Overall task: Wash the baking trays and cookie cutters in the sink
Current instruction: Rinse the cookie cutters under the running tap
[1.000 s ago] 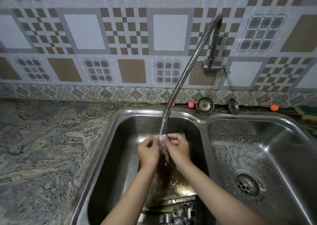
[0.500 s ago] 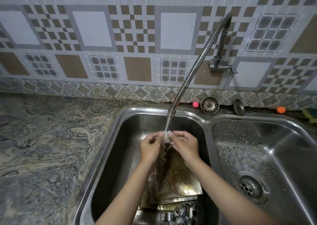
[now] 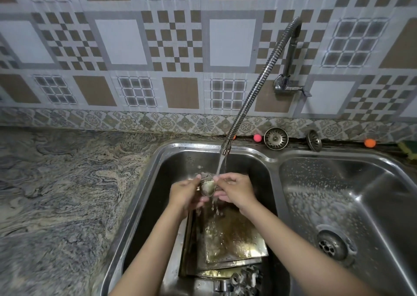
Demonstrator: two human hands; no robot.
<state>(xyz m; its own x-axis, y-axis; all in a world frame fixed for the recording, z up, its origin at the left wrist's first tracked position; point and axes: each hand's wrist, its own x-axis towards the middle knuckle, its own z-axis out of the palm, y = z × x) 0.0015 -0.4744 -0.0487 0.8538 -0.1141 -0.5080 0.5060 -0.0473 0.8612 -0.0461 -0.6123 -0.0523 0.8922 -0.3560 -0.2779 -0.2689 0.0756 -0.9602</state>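
Note:
Over the left sink basin (image 3: 171,160) my left hand (image 3: 186,194) and my right hand (image 3: 234,190) both pinch a small metal cookie cutter (image 3: 208,187) under the running water from the flexible faucet (image 3: 225,148). Below my hands, stacked baking trays (image 3: 230,239) lie in the basin, wet and stained brown. A pile of other metal cookie cutters (image 3: 244,280) lies at the near end of the basin.
The right basin (image 3: 338,194) holds only its drain (image 3: 330,245). Two metal strainer plugs (image 3: 276,137) (image 3: 314,140), a pink ball (image 3: 257,137), an orange ball (image 3: 369,142) and a sponge (image 3: 409,151) sit along the back ledge. Granite counter (image 3: 67,194) spreads to the left.
The view has tilted and shifted a little. My hands have turned the cookie cutter under the stream, so its open metal ring now shows between my fingers.

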